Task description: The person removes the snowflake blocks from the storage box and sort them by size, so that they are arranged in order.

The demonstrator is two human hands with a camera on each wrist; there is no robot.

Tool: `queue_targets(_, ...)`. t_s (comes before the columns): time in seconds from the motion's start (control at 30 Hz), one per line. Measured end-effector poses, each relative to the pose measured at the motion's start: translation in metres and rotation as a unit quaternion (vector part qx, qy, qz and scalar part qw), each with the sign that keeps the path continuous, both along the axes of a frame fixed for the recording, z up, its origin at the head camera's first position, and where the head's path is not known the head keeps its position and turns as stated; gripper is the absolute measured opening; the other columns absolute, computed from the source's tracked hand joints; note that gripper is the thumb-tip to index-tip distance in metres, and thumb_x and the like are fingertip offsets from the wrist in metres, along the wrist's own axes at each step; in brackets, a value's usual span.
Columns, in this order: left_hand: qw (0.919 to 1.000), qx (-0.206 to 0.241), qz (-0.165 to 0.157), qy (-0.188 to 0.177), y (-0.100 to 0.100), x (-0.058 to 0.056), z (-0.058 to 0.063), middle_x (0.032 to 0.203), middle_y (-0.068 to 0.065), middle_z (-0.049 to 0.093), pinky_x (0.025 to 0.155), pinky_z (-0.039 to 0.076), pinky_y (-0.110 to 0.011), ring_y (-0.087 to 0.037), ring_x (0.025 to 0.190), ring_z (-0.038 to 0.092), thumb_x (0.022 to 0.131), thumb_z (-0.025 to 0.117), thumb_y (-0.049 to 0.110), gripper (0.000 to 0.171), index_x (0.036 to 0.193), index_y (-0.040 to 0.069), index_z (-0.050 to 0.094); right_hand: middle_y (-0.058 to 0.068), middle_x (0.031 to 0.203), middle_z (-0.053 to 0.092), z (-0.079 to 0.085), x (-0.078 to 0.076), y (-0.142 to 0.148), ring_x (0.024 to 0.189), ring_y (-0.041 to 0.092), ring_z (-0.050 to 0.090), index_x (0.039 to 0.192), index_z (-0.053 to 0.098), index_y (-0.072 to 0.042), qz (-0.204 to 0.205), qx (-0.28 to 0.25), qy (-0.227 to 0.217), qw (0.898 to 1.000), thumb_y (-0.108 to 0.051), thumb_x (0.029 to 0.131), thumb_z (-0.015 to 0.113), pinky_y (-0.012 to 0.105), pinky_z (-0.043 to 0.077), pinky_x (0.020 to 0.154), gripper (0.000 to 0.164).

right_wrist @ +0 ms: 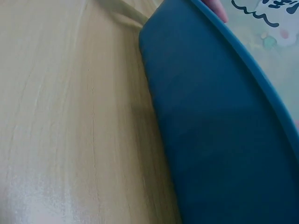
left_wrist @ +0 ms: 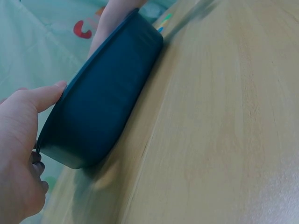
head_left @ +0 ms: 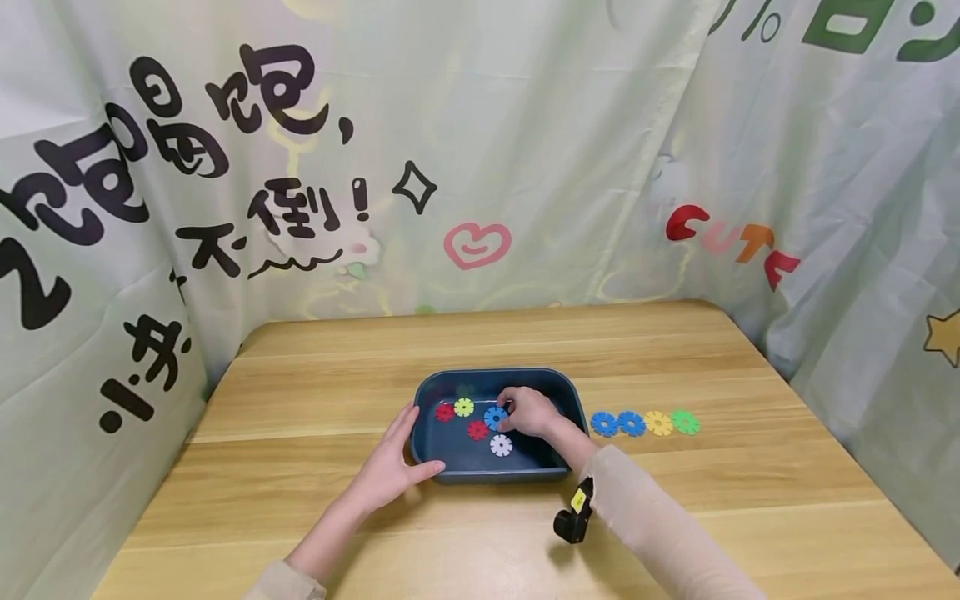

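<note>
A dark blue tray [head_left: 487, 477] stands on the table. My left hand [head_left: 386, 471] holds its front left corner, thumb on the front rim and fingers along the left side; the left wrist view shows this thumb at the rim too. Inside the tray, my right hand [head_left: 528, 412] has thumb and forefinger at the edge of a blue notched plastic disc [head_left: 495, 418], pinching it. Around it lie red discs [head_left: 477, 429], a yellow-green disc [head_left: 464, 407] and a white disc [head_left: 501, 445]. In the right wrist view the tray wall [right_wrist: 210, 112] hides the right hand.
Right of the tray, a row on the table holds two blue discs [head_left: 631, 423], a yellow disc [head_left: 658, 423] and a green disc [head_left: 685, 422]. A black wrist camera [head_left: 574, 512] hangs by the right sleeve. Printed curtains [head_left: 480, 150] stand behind the wooden table [head_left: 315, 375].
</note>
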State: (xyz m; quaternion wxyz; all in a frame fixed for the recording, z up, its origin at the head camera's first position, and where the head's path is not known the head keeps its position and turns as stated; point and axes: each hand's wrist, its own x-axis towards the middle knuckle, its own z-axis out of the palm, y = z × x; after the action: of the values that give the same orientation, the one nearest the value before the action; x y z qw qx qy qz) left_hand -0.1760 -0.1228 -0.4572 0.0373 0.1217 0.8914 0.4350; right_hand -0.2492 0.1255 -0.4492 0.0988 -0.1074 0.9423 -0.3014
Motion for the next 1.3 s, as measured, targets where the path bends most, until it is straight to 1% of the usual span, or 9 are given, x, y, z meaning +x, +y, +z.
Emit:
queue_targets(0.13, 1.0000, 0.000, -0.001, 0.002, 0.000, 0.000, 0.000, 0.152, -0.014, 0.019, 0.102, 0.027, -0.058, -0.036, 0.136, 0.022, 0.074, 0.077, 0.037, 0.094, 0.145, 0.002, 0.027, 0.003, 0.081, 0.054, -0.001, 0.000, 0.000, 0.072, 0.019, 0.049, 0.092, 0.059, -0.010, 0.014, -0.015, 0.010, 1.000, -0.010, 0.071, 0.080, 0.032, 0.042, 0.066, 0.029)
queue_targets(0.23, 1.0000, 0.000, -0.002, 0.001, 0.000, 0.000, 0.000, 0.152, -0.014, 0.019, 0.102, 0.027, -0.058, -0.036, 0.136, 0.021, 0.074, 0.077, 0.037, 0.094, 0.145, 0.002, 0.026, 0.003, 0.082, 0.055, -0.001, 0.001, -0.001, 0.072, 0.018, 0.049, 0.092, 0.057, -0.010, 0.026, -0.021, 0.020, 0.999, -0.008, 0.072, 0.079, 0.033, 0.043, 0.067, 0.029)
queue_targets(0.47, 1.0000, 0.003, -0.001, -0.004, 0.000, 0.000, 0.000, 0.152, -0.013, 0.018, 0.102, 0.026, -0.058, -0.036, 0.136, 0.021, 0.074, 0.077, 0.037, 0.094, 0.146, 0.002, 0.026, 0.001, 0.076, 0.055, 0.000, 0.002, 0.000, 0.067, 0.017, 0.049, 0.094, 0.057, -0.010, 0.047, -0.032, 0.036, 0.998, -0.006, 0.078, 0.074, 0.031, 0.042, 0.063, 0.023)
queue_targets(0.53, 1.0000, 0.004, -0.001, -0.004, 0.000, 0.000, 0.000, 0.152, -0.013, 0.018, 0.102, 0.026, -0.059, -0.037, 0.136, 0.021, 0.074, 0.077, 0.037, 0.094, 0.145, 0.002, 0.026, 0.001, 0.074, 0.055, -0.001, 0.002, 0.000, 0.065, 0.016, 0.048, 0.094, 0.058, -0.009, 0.056, -0.045, 0.043, 0.996, -0.004, 0.079, 0.071, 0.029, 0.042, 0.060, 0.021)
queue_targets(0.67, 1.0000, 0.002, -0.002, -0.004, -0.001, 0.000, 0.000, 0.152, -0.014, 0.018, 0.102, 0.026, -0.059, -0.037, 0.136, 0.021, 0.074, 0.076, 0.037, 0.094, 0.146, 0.002, 0.026, 0.002, 0.070, 0.055, -0.001, 0.002, 0.001, 0.061, 0.015, 0.052, 0.095, 0.058, -0.004, 0.066, -0.092, 0.031, 0.993, 0.004, 0.082, 0.065, 0.027, 0.046, 0.054, 0.017)
queue_targets(0.77, 1.0000, 0.003, -0.001, -0.005, -0.001, 0.000, -0.001, 0.152, -0.014, 0.018, 0.102, 0.026, -0.059, -0.037, 0.136, 0.021, 0.074, 0.076, 0.037, 0.094, 0.146, 0.002, 0.026, 0.003, 0.070, 0.056, -0.001, 0.001, 0.001, 0.060, 0.016, 0.055, 0.096, 0.058, -0.001, 0.060, -0.125, 0.017, 0.990, 0.007, 0.084, 0.060, 0.027, 0.050, 0.052, 0.015)
queue_targets(0.97, 1.0000, 0.004, -0.002, -0.003, 0.000, 0.000, 0.000, 0.152, -0.014, 0.019, 0.102, 0.026, -0.059, -0.037, 0.136, 0.021, 0.074, 0.077, 0.036, 0.093, 0.145, 0.002, 0.026, 0.006, 0.074, 0.057, 0.002, -0.003, 0.005, 0.061, 0.018, 0.059, 0.098, 0.058, 0.001, 0.033, -0.179, 0.016, 0.983, 0.006, 0.086, 0.057, 0.030, 0.053, 0.056, 0.013)
queue_targets(1.2, 1.0000, -0.003, 0.001, 0.001, 0.000, 0.000, 0.001, 0.152, -0.014, 0.020, 0.101, 0.028, -0.059, -0.037, 0.135, 0.023, 0.074, 0.077, 0.036, 0.093, 0.145, 0.001, 0.028, 0.010, 0.076, 0.057, 0.009, -0.006, 0.011, 0.065, 0.020, 0.060, 0.104, 0.056, 0.005, 0.006, -0.247, -0.012, 0.969, 0.003, 0.088, 0.057, 0.034, 0.055, 0.062, 0.015)
queue_targets(1.3, 1.0000, -0.002, 0.002, 0.000, 0.000, 0.000, 0.001, 0.152, -0.014, 0.020, 0.100, 0.028, -0.060, -0.038, 0.135, 0.022, 0.074, 0.077, 0.036, 0.093, 0.145, 0.002, 0.028, 0.011, 0.077, 0.057, 0.013, -0.006, 0.015, 0.069, 0.025, 0.061, 0.105, 0.054, 0.007, 0.001, -0.272, -0.024, 0.962, 0.003, 0.089, 0.056, 0.035, 0.055, 0.064, 0.017)
